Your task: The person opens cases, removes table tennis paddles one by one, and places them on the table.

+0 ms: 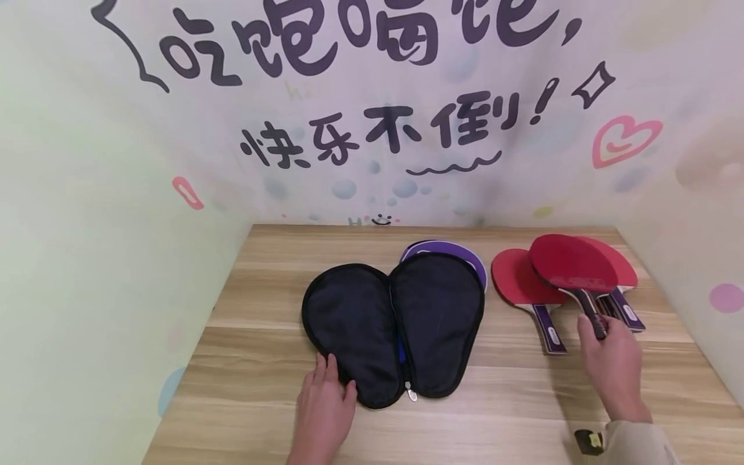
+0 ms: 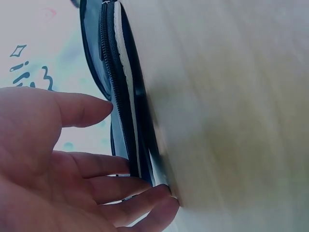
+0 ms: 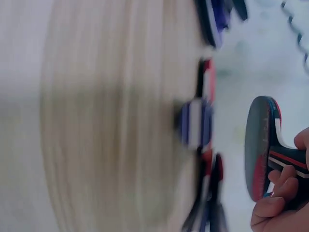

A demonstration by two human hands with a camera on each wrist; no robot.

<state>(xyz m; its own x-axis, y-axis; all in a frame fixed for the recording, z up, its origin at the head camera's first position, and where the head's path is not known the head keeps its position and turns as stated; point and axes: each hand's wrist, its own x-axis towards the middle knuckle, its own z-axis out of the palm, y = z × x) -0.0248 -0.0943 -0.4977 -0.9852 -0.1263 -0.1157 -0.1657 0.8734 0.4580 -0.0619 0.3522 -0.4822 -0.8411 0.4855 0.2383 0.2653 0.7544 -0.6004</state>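
Note:
My right hand grips the dark handle of a red table tennis paddle, raised over the right side of the table. The right wrist view shows fingers curled round the handle of this paddle. Below it lie a red paddle with a purple handle and another purple-handled red paddle, partly covered. My left hand touches the left half of a black zippered paddle case, fingers nearly straight along its edge. A strip of blue shows between the case's two halves.
A purple-rimmed flat thing shows from behind the case's right half. The silver zipper pull hangs at the case's front. A small black object with a yellowish patch is by the right sleeve. Printed walls border the wooden table.

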